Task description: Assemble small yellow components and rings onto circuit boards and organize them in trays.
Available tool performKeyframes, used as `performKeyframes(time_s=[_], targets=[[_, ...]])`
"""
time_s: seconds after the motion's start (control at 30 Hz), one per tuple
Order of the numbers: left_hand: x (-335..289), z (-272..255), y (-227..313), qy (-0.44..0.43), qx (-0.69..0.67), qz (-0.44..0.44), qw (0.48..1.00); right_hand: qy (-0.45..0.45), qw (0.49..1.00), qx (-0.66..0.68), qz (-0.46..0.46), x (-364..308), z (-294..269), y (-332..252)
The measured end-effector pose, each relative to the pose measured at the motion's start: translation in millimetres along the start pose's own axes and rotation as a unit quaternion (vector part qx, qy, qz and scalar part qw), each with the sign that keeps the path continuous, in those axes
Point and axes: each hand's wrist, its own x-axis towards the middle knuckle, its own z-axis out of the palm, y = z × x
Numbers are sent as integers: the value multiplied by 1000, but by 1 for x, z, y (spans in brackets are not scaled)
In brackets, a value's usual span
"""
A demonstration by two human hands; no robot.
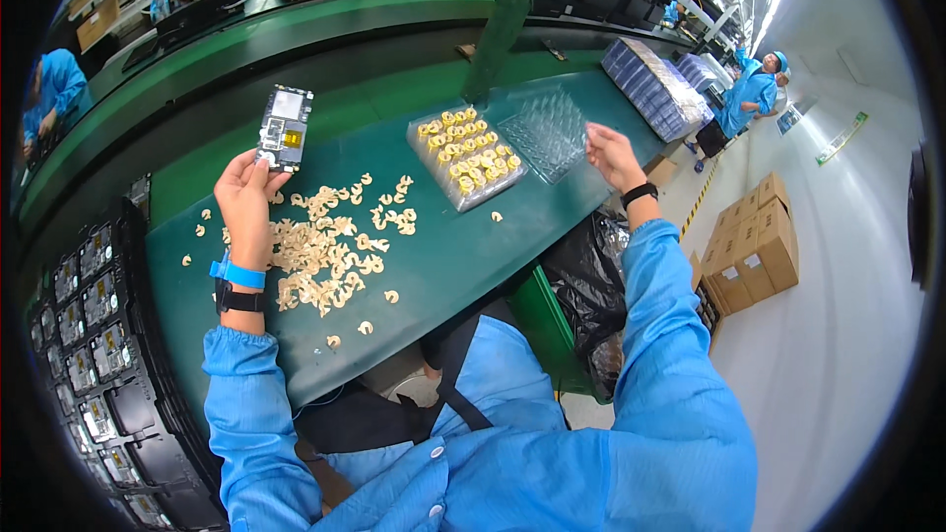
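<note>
My left hand (244, 195) grips a circuit board (285, 128) by its lower end. The board stands tilted up over the table, with silver shields and a yellow patch on its face. Below that hand lies a loose pile of small cream-coloured curved pieces (320, 251). My right hand (615, 156) is raised at the right, with thumb and fingers pinched together. Whatever sits between those fingertips is too small to make out. Close by them lies a clear plastic blister tray (549, 136). Left of it, another tray holds rows of yellow ring-shaped parts (467, 153).
Black trays (128, 404) of circuit boards are stacked at my left. A green bin with a black bag (588, 281) stands below the table's right edge. Behind the table rises a green post (500, 34). Wrapped stacks (652, 89) and cartons (751, 241) stand right; co-workers are farther off.
</note>
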Motion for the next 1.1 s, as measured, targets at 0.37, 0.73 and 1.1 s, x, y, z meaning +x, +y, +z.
performKeyframes(time_s=[0.37, 0.73, 1.1], targets=[[0, 7, -9, -16, 11, 12, 1000, 114, 887, -417, -164, 27, -11, 55], [16, -19, -23, -11, 35, 40, 999, -10, 869, -486, 94, 16, 43, 0], [29, -33, -39, -30, 52, 28, 998, 87, 985, -105, -109, -234, -82, -111]])
